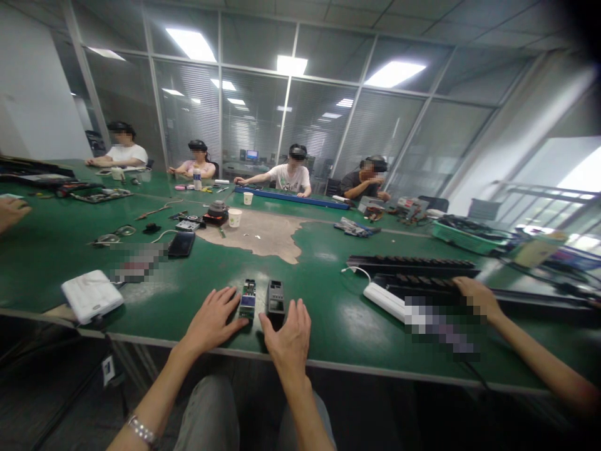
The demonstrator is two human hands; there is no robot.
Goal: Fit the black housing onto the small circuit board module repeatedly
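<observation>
A green table (357,335) stretches before you | your left hand (211,322) rests near its edge, thumb and fingers apart | your right hand (286,338) is likewise parted, contact unclear | the dark housing (276,295) sits with its near end between right thumb and fingers | the circuit board (248,303) lies just left, beside your left fingertips

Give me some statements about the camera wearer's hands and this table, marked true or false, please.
1. The left hand is beside the circuit board. True.
2. The right hand is balled into a fist. False: it is open, beside the dark housing.
3. The circuit board and the dark housing touch. False: a gap separates them.
4. A bracelet circles the left wrist. True.
5. The tabletop is red. False: it is green.
</observation>
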